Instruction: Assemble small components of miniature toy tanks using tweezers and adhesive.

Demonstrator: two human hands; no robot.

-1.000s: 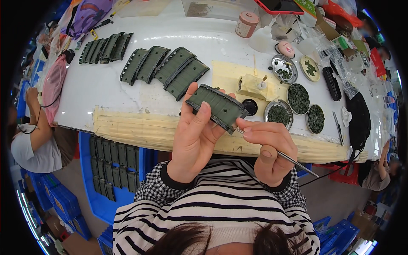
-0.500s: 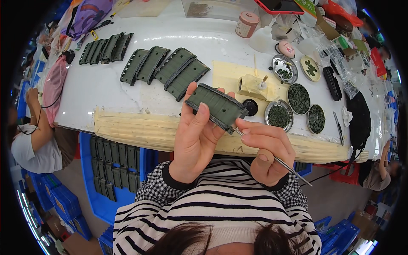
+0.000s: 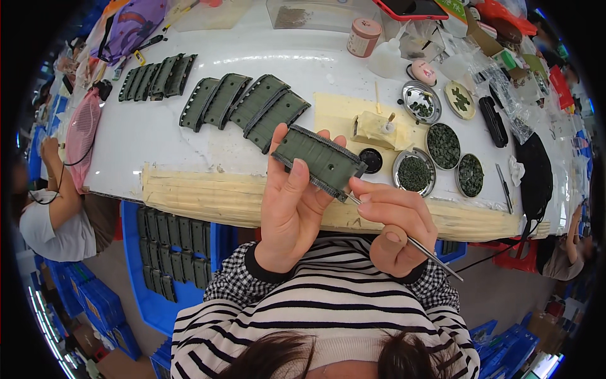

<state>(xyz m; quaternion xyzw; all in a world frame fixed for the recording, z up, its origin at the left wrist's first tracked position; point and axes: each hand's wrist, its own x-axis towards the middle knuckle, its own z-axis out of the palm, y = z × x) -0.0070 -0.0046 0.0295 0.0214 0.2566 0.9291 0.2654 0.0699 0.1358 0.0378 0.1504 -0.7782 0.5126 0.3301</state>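
Observation:
My left hand [image 3: 291, 205] holds up a dark green ribbed plastic panel [image 3: 319, 160] above the table's near edge, thumb across its front face. My right hand [image 3: 396, 224] grips a thin metal tool [image 3: 424, 248] like a pen, its tip touching the panel's lower right corner. Several matching green panels [image 3: 246, 106] lie overlapped on the white table [image 3: 145, 136] just beyond, and another row of green panels [image 3: 158, 74] lies at the far left.
Round metal dishes of small green parts [image 3: 444, 146] sit at the right, beside a small cardboard block [image 3: 374, 129], a pink jar [image 3: 363, 36] and a squeeze bottle [image 3: 386, 58]. A blue crate [image 3: 154, 297] with more panels stands below left. Other people sit at both sides.
Both hands and the panel have stayed nearly still; the view has shifted slightly, and the tool's tip remains at the panel's corner.

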